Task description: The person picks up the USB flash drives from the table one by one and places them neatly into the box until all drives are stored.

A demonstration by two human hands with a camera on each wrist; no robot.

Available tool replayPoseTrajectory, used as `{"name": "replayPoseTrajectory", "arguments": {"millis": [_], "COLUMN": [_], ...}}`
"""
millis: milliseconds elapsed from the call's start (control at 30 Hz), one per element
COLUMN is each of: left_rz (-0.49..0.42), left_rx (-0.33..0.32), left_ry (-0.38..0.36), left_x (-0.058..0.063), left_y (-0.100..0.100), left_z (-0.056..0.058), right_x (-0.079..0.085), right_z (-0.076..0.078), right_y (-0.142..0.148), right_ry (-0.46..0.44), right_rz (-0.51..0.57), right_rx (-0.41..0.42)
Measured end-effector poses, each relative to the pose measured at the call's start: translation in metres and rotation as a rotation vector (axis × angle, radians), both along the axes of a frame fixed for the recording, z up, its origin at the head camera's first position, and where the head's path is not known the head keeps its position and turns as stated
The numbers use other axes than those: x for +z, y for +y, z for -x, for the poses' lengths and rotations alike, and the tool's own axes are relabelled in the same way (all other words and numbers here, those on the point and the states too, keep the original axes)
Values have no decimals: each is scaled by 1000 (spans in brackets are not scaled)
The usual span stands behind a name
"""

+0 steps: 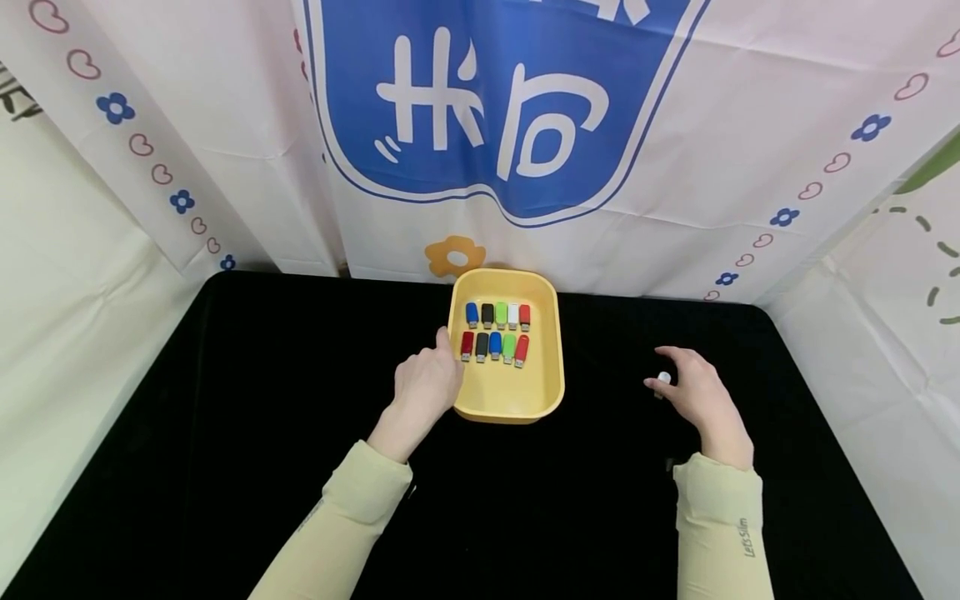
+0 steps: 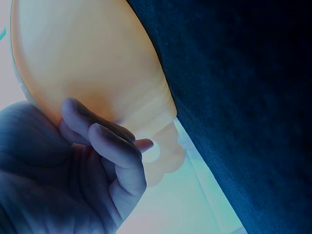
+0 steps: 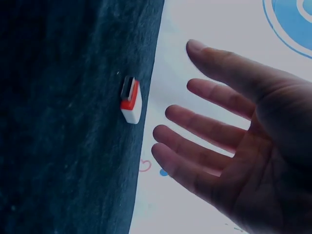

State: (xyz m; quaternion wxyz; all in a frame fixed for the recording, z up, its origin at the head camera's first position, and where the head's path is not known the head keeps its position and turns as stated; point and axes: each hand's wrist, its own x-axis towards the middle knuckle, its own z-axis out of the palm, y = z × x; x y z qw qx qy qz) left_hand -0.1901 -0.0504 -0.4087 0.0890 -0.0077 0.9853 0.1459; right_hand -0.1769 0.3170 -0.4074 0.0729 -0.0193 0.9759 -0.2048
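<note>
At the middle of the table, my left hand (image 1: 427, 379) grips the left rim of a yellow plastic tray (image 1: 504, 396). In the left wrist view, its bent fingers (image 2: 117, 148) lie against the tray's outer wall. Two rows of USB sticks (image 1: 495, 344) in blue, black, green, white and red lie in the tray. My right hand (image 1: 701, 396) hovers over the right of the table, fingers and thumb spread around a white USB stick (image 1: 663, 379). That stick, white with a red band (image 3: 131, 103) and a metal plug, lies on the cloth, apart from the fingers in the right wrist view.
A black cloth (image 1: 300, 375) covers the table. Behind its far edge hangs a white curtain (image 1: 660, 250) with a blue printed shield, close to the tray's far end. White cloth also hangs at both sides.
</note>
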Motion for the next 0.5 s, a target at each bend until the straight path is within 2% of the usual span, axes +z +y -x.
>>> {"name": "replayPoseTrajectory", "arguments": {"millis": [300,500], "left_rz": [9,5], "left_rx": [-3,-1], "left_ry": [-1,-12], "left_x": [1,0], "left_y": [0,0], "left_z": [0,0], "right_x": [-7,-12], "right_z": [-2,-1], "right_y": [4,4], "right_ry": [-64,-57], "right_rz": [-43,-79], "right_rx": [67,88]}}
